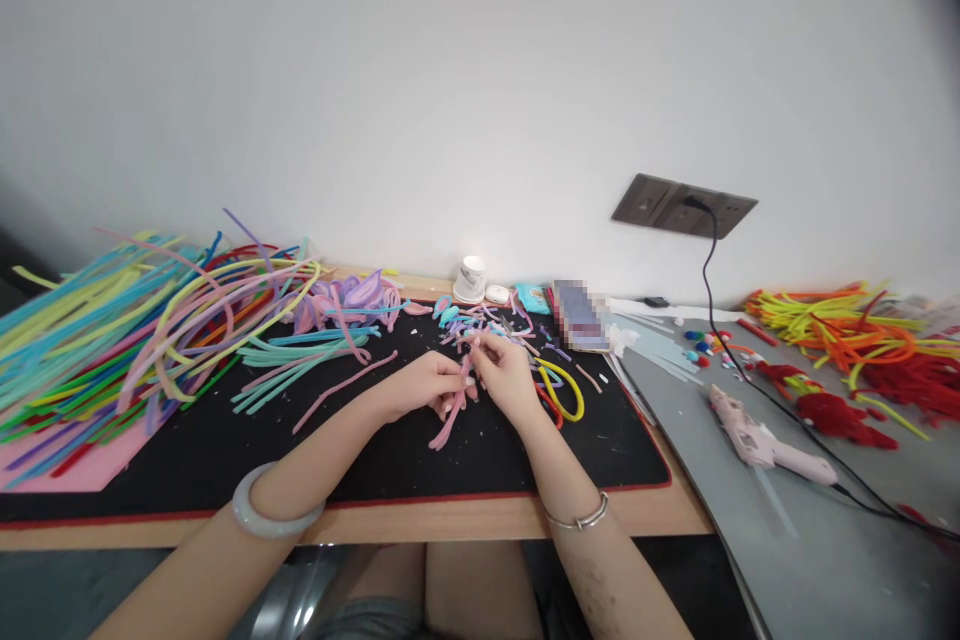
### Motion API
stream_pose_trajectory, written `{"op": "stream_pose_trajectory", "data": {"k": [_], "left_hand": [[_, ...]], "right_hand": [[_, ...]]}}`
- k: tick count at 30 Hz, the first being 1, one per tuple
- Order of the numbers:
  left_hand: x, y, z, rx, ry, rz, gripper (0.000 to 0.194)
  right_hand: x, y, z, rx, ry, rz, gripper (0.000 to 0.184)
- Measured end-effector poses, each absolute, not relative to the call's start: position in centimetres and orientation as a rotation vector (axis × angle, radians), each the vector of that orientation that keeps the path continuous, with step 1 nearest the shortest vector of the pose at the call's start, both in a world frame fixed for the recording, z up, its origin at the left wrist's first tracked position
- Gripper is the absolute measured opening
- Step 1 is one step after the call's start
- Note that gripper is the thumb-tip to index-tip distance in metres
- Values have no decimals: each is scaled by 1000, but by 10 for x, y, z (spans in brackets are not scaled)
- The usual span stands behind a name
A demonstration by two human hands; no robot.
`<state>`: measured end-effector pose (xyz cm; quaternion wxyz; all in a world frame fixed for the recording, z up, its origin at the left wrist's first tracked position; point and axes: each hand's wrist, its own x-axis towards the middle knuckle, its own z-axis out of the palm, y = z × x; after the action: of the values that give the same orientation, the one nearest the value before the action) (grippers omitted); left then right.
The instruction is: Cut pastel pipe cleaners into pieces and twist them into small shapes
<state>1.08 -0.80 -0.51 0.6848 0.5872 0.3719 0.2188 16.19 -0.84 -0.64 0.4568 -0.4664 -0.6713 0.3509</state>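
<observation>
Behind a wooden counter point(480, 519), a pale wall point(450, 90) was shown in the head view. Pink fuzzy strip point(444, 430) was held over the middle of a black mat point(352, 468), pinched in the left hand's point(427, 384) grip; its upper end appeared clasped by the right hand's point(508, 378) fingertips, presumably for steadiness. It looked soft, slender and seemingly doubled, its lower end left free. Coloured stems point(82, 295) were piled leftward, perhaps for easy reach.
</observation>
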Motion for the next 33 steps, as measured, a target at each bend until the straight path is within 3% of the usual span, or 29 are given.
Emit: {"op": "stream_pose_trajectory", "data": {"k": [15, 25, 33], "left_hand": [[10, -12, 2, 1318, 758, 454, 38], [10, -9, 0, 1328, 818, 501, 35], [10, -9, 0, 1332, 797, 496, 34]], "right_hand": [[165, -8, 0, -877, -1212, 1599, 27], [164, -5, -3, -1001, -1289, 1303, 27], [164, -6, -3, -950, -1230, 1405, 22]]}}
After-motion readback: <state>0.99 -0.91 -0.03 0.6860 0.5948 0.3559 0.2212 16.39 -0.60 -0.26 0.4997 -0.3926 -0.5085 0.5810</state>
